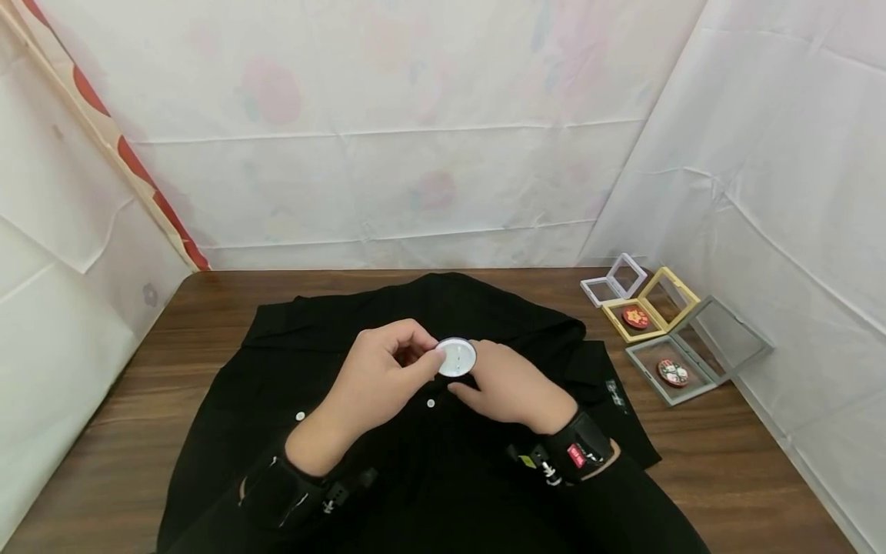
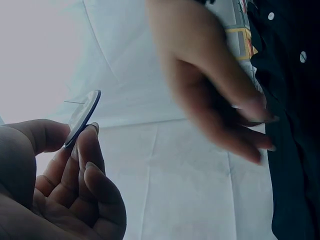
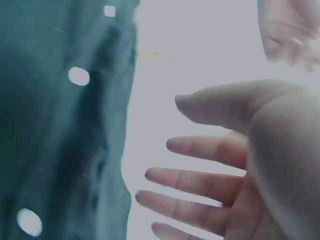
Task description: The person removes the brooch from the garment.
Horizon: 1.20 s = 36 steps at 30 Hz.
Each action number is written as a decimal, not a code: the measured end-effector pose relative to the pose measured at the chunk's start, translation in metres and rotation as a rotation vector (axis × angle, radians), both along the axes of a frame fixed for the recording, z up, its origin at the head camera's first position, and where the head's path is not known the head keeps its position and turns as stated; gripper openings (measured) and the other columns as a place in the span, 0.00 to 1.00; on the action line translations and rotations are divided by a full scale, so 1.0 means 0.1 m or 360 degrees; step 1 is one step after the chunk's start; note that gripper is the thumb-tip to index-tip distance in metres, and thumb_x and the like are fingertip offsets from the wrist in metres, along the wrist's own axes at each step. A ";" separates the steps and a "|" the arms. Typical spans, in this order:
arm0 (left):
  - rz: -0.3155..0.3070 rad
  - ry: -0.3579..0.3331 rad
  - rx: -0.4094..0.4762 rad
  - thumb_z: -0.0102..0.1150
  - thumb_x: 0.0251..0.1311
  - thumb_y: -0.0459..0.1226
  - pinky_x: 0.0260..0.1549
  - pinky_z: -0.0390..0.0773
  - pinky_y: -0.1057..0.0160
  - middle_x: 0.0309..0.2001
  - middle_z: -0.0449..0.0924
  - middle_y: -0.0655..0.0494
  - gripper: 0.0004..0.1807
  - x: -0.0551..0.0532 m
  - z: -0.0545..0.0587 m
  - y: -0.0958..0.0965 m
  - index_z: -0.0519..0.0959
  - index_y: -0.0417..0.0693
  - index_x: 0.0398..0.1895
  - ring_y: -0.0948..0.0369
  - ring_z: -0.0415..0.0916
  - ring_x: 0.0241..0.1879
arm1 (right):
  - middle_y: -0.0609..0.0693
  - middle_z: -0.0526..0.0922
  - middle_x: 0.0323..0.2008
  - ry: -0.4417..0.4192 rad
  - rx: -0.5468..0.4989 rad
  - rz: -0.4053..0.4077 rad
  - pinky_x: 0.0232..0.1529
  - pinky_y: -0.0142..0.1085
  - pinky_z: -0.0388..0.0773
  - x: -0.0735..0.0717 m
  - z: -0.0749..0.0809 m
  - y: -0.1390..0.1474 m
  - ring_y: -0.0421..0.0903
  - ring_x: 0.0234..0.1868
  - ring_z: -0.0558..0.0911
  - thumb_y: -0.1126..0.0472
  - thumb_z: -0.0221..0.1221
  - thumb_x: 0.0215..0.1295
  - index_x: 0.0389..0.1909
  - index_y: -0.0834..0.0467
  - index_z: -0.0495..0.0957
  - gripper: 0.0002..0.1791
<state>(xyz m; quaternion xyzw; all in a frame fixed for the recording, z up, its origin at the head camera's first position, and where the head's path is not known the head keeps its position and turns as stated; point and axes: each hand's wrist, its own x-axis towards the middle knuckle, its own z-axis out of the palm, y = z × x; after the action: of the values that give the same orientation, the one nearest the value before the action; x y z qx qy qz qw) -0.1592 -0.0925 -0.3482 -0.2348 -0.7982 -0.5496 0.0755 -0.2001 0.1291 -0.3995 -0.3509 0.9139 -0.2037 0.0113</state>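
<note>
Between thumb and fingertips my left hand point(image 1: 381, 377) pinches a round pin badge point(image 1: 458, 358) by its edge, its white back facing up toward me. Seen side-on in the left wrist view, the badge point(image 2: 84, 119) has a thin pin standing out from its back. My right hand point(image 1: 515, 386) is beside the badge on the right, and in the right wrist view its fingers point(image 3: 200, 182) are spread with nothing between them. Below both hands a black buttoned shirt point(image 1: 256, 392) lies spread out, with white buttons point(image 1: 431, 403) showing.
At the right stand opened clear-windowed cases: a white one point(image 1: 602, 291), a yellow one with a red badge point(image 1: 635, 317) and a grey one with a patterned badge point(image 1: 673, 373). White cloth walls point(image 1: 415, 154) surround the wooden table point(image 1: 131, 400) at the back and sides.
</note>
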 end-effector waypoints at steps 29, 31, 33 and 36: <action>-0.0014 0.0210 0.0026 0.67 0.64 0.30 0.24 0.78 0.63 0.29 0.82 0.65 0.06 0.04 -0.04 0.10 0.84 0.51 0.31 0.62 0.75 0.25 | 0.48 0.81 0.33 -0.0324 -0.1198 0.0336 0.32 0.37 0.77 0.12 0.37 0.17 0.46 0.31 0.76 0.71 0.66 0.66 0.38 0.55 0.83 0.08; -0.0023 0.0215 0.0032 0.67 0.64 0.30 0.24 0.79 0.62 0.29 0.82 0.65 0.07 0.04 -0.04 0.10 0.84 0.51 0.31 0.62 0.76 0.26 | 0.49 0.81 0.33 -0.0351 -0.1242 0.0361 0.31 0.38 0.77 0.12 0.37 0.17 0.46 0.30 0.76 0.72 0.65 0.66 0.38 0.56 0.82 0.07; -0.0031 0.0222 0.0036 0.67 0.64 0.30 0.24 0.79 0.61 0.29 0.81 0.65 0.07 0.05 -0.04 0.11 0.84 0.51 0.31 0.62 0.76 0.26 | 0.50 0.81 0.33 -0.0372 -0.1276 0.0380 0.31 0.38 0.77 0.13 0.37 0.16 0.46 0.31 0.76 0.72 0.64 0.66 0.38 0.57 0.82 0.07; -0.0046 0.0228 0.0047 0.67 0.64 0.30 0.24 0.79 0.60 0.29 0.81 0.65 0.07 0.05 -0.04 0.11 0.84 0.51 0.31 0.62 0.75 0.26 | 0.51 0.80 0.32 -0.0405 -0.1319 0.0396 0.31 0.38 0.77 0.14 0.37 0.16 0.46 0.30 0.76 0.72 0.63 0.67 0.37 0.58 0.81 0.06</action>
<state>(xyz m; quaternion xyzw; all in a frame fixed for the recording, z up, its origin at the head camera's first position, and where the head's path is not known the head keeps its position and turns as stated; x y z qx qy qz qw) -0.1542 -0.0814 -0.3526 -0.2838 -0.7791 -0.5441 0.1278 -0.1861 0.1451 -0.3621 -0.4052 0.6973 -0.5912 0.0064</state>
